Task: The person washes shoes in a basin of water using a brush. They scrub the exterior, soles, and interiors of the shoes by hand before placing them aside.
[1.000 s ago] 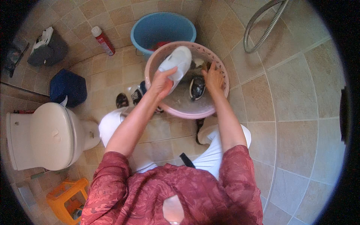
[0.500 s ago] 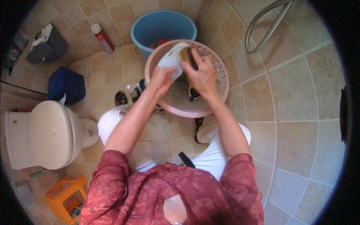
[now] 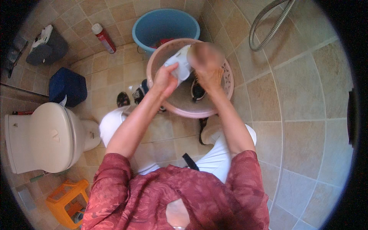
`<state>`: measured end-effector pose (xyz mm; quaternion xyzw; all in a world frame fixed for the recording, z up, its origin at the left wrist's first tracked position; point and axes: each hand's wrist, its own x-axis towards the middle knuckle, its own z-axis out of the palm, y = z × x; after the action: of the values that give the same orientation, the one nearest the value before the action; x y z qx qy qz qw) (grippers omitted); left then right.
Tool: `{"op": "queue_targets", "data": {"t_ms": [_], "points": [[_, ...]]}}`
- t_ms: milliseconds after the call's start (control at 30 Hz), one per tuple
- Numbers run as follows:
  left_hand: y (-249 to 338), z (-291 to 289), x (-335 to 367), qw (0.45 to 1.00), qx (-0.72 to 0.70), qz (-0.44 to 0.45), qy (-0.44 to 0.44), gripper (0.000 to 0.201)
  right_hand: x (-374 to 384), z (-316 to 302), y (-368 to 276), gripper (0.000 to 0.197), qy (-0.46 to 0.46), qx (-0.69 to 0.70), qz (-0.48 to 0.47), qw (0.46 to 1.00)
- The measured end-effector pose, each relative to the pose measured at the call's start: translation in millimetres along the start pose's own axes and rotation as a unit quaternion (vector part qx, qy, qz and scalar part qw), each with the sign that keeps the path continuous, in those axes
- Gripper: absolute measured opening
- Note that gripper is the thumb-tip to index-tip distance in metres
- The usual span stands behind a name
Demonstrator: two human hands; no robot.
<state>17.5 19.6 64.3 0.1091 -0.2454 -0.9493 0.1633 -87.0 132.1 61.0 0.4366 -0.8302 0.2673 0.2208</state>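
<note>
Tiles everywhere here, beige wall [image 3: 299, 147] and beige floor [image 3: 111, 78]! Over left, the toilet [image 3: 51, 136], lid down, orange stool [image 3: 56, 207] near it; upper right, a metal hose [image 3: 252, 38] loops against the tiles.

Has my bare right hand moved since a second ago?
Yes. Your bare right hand moved leftward, away from the right rim of the round pink plastic basin, toward the white shoe.

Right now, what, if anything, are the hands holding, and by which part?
The left hand holds a white shoe by its near portion, thumb over it; the right hand is too blurred to tell its hold.
</note>
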Motion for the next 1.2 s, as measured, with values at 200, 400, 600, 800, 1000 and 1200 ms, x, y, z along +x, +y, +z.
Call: {"op": "queue_targets", "data": {"t_ms": [200,400,600,800,1000,1200], "points": [[5.0,-0.1,-2.4,1.000,-0.007,0.009,0.024,0.037,-4.3,-6.1,-18.6,0.054,0.036,0.008,-0.014,0.999],[11.8,-9.5,3.2,0.997,-0.073,-0.009,0.018,0.042,-1.7,4.2,31.6,0.062,-0.055,-0.030,0.205,0.977],[23.2,-10.6,1.6,0.994,-0.100,0.015,-0.027,0.043,-26.2,28.9,58.8,0.074,-0.198,-0.091,0.293,0.931],[24.4,-6.5,-0.1,0.999,-0.035,0.015,0.010,0.042,-29.5,34.5,75.6,0.067,-0.206,-0.119,0.282,0.929],[22.8,-10.6,3.0,0.997,-0.055,0.045,-0.012,0.042,20.8,-8.7,-18.9,0.061,0.002,0.225,0.212,0.951],[9.7,3.2,-4.5,0.995,-0.090,-0.046,0.006,0.041,15.5,-13.7,-4.9,0.066,-0.061,0.103,0.249,0.961]]}}
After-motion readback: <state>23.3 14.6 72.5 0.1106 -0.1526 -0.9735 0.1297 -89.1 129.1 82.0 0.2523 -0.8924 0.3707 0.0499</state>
